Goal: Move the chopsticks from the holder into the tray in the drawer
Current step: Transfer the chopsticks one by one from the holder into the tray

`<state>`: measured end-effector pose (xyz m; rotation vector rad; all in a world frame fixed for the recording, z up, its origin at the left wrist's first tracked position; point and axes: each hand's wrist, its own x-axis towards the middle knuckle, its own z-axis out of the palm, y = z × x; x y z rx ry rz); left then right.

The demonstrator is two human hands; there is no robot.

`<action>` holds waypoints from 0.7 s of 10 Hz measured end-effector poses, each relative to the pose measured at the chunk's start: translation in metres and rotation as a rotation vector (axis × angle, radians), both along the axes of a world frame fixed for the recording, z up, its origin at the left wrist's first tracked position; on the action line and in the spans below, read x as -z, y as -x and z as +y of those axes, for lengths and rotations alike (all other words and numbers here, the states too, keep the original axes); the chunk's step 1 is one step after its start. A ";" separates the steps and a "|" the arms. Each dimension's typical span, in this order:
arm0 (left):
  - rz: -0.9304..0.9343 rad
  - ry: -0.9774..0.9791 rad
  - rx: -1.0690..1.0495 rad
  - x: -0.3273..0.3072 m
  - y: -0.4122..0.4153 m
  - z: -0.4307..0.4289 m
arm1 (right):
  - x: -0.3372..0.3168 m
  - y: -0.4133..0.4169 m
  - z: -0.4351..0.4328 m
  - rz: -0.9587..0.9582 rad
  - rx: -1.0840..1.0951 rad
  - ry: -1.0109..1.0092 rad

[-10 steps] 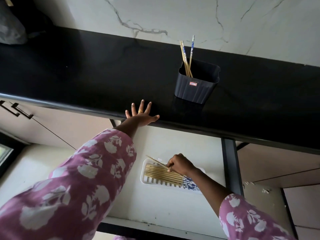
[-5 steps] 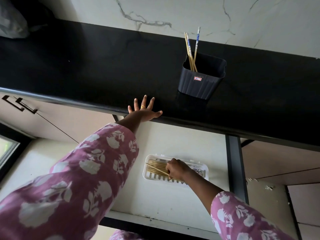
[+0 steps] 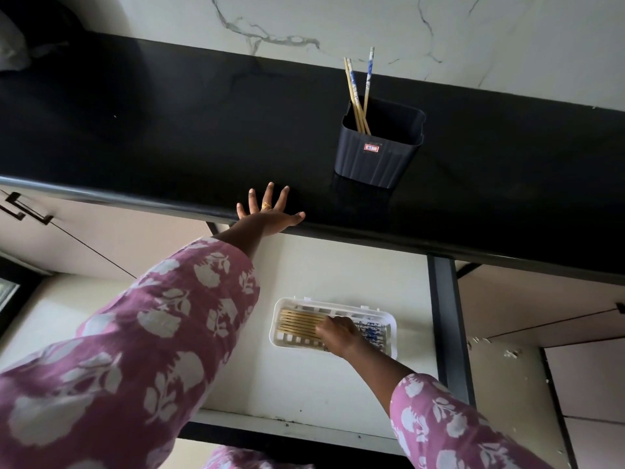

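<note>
A dark ribbed holder (image 3: pixel 378 154) stands on the black countertop (image 3: pixel 169 130) with three chopsticks (image 3: pixel 359 93) leaning in its left corner. Below, in the open drawer (image 3: pixel 338 384), a white slotted tray (image 3: pixel 338 302) holds several chopsticks (image 3: pixel 299 324) lying flat and parallel, blue-patterned ends to the right. My right hand (image 3: pixel 338 335) rests in the tray with fingers curled down onto those chopsticks, hiding their middles. My left hand (image 3: pixel 270 211) lies flat on the counter's front edge, fingers spread, left of the holder.
A marble wall rises behind the counter. A grey bag (image 3: pixel 10 45) sits at the counter's far left. A cabinet handle (image 3: pixel 23 211) shows lower left. The drawer's dark side rail (image 3: pixel 446 316) runs just right of the tray, with closed cabinet fronts beyond it.
The chopstick that my right hand held tilted above the tray now lies flat among the others. The hand has sunk onto the row. My left hand stays on the counter edge.
</note>
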<state>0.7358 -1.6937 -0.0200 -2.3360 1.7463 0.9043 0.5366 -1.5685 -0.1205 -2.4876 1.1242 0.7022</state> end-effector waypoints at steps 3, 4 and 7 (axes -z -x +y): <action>0.001 -0.007 0.000 -0.002 0.000 0.001 | -0.006 0.017 -0.015 -0.121 -0.076 0.094; 0.008 -0.004 0.003 -0.004 0.001 0.003 | -0.024 0.024 -0.034 -0.220 -0.157 0.203; 0.034 0.009 -0.018 -0.012 0.004 0.009 | -0.113 0.035 -0.107 -0.757 -0.112 0.798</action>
